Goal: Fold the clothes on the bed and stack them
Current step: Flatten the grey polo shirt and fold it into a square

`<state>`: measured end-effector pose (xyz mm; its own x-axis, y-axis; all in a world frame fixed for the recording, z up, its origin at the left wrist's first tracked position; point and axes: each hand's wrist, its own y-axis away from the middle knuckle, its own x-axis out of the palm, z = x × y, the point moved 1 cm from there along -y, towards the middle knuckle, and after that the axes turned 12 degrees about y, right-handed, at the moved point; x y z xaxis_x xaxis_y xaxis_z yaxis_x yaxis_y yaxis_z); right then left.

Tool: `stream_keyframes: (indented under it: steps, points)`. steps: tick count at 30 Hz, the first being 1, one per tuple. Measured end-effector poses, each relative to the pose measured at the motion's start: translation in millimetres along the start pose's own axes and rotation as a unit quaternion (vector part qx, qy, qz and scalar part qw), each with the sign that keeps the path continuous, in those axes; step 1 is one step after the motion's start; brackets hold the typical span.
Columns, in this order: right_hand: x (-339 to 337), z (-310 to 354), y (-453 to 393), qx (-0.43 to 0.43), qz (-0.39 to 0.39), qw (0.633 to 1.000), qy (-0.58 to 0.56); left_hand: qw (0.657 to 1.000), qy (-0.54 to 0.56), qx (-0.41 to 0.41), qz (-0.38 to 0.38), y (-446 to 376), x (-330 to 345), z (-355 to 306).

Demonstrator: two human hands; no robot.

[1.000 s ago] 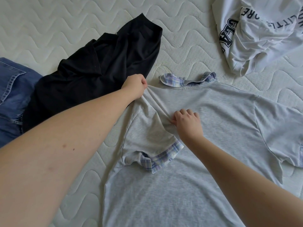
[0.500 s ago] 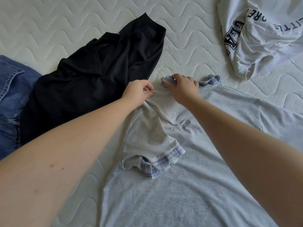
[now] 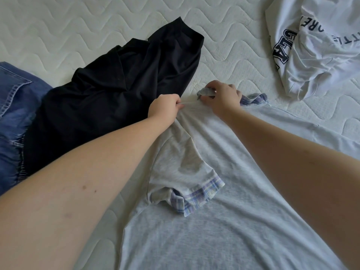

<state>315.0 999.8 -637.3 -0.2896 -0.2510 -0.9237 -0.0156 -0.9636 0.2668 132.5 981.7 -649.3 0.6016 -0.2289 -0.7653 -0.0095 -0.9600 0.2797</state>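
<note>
Right hand newly gripping plaid collar.

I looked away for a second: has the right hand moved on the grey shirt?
Yes. The right hand went from the grey shirt's chest up to its plaid collar, near the left hand.

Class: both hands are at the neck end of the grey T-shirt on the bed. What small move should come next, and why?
Probably lay the plaid collar flat. The right hand pinches its lifted corner while the left hand grips the shoulder of the grey T-shirt, whose folded-in sleeve suggests folding has begun.
</note>
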Motion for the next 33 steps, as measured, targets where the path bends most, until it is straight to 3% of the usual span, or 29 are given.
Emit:
stream_keyframes:
  steps: [4, 6, 9, 12, 15, 19, 24, 26, 29, 33]
  points:
    - [-2.1, -9.6, 49.2, -0.003, -0.089, 0.995, -0.048, 1.000, -0.011, -0.009, 0.028, -5.2, 7.5, 1.9]
    - [5.9, -16.4, 86.7, -0.015, -0.030, 0.996, -0.086, 0.999, 0.024, 0.031, 0.031, -3.9, 7.3, 5.5]
    - [27.3, -25.1, 142.5, 0.009, 0.128, 0.991, -0.045, 0.987, 0.072, 0.124, 0.066, 2.4, -4.9, 15.9]
    - [46.5, -27.7, 179.0, 0.004, 0.204, 0.979, 0.032, 0.966, -0.029, 0.194, 0.171, 7.9, -19.6, 29.0]
    - [53.4, -25.6, 190.5, -0.005, 0.209, 0.977, 0.048, 0.940, -0.151, 0.213, 0.220, 8.9, -26.0, 39.9]
    - [38.2, -26.7, 184.7, 0.026, 0.213, 0.971, -0.106, 0.949, -0.189, 0.163, 0.190, -0.2, -29.9, 34.7]
    - [19.1, -43.5, 179.8, 0.090, 0.270, 0.903, -0.323, 0.907, -0.323, 0.166, 0.211, -10.1, -32.6, 14.6]
    - [14.2, -55.8, 174.1, 0.106, 0.266, 0.893, -0.348, 0.892, -0.371, 0.169, 0.194, -12.6, -33.2, 7.7]
    - [14.5, -75.9, 159.9, 0.136, 0.189, 0.921, -0.313, 0.877, -0.420, 0.156, 0.174, -13.8, -30.4, 0.0]
    - [26.6, -91.8, 150.2, 0.181, 0.129, 0.934, -0.281, 0.903, -0.352, 0.129, 0.210, -17.1, -25.6, 1.5]
